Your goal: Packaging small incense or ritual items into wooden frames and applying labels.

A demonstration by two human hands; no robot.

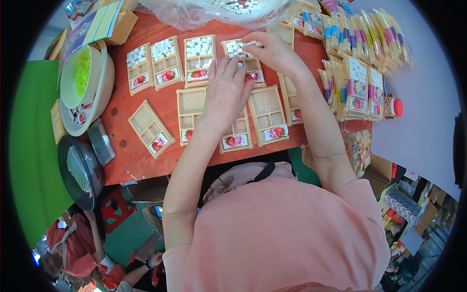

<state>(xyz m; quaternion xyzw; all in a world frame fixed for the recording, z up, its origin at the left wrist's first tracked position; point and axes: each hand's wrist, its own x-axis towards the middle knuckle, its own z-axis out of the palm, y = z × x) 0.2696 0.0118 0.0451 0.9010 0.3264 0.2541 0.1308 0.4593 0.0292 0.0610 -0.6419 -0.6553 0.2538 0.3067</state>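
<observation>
My right hand (277, 52) is over the top of a beige compartment tray (263, 73), its thumb and fingers closed on small white cubes (256, 44). Stretched out and slightly spread, my left hand (225, 92) reaches to the near side of those cubes. It partly hides this tray and the ones below. Three more trays stand to the left: a left one (139, 68), a middle one (167, 61) and one (200, 56) by my left fingertips, all with white cubes on top and strawberry-printed packets below. Nearer trays, such as a tilted one (151, 127) and one (268, 117) at right, hold only packets.
A clear plastic bag of white cubes (233, 6) lies at the far edge. Wrapped trays (357, 87) are stacked at the right, beside a red-lidded jar (397, 107). Bowls (104, 82) and a dark basin (81, 170) stand left. Another person (73, 243) is at the lower left.
</observation>
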